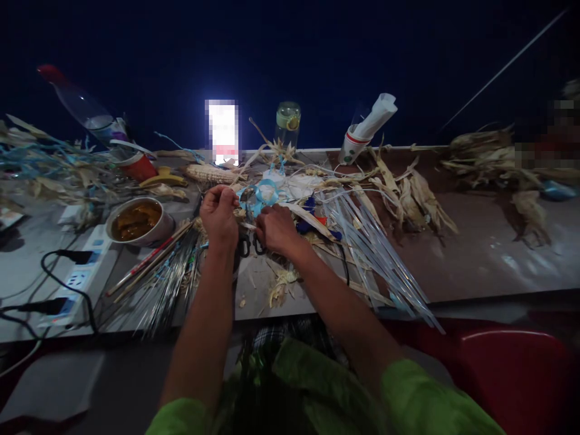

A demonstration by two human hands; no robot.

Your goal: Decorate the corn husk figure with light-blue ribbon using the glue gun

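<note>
The left hand is pinched narrow — contents indiscernible; the right hand's grip cannot be told. Black-handled scissors are positioned between them; blue ribbon, just beyond, is best kept untangled.

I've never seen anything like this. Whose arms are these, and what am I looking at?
There's no machine here: these are a person's bare arms. The single picture comes from a camera worn on their head, looking forward and down. The left hand has curled fingers near some light blue ribbon; the right hand is beside black-handled scissors. Whatever they may be holding is too small and dim to make out. Around them on the table lie dry husks, a corn cob, clear rods, a bowl with something brown inside, and a power strip.
</note>
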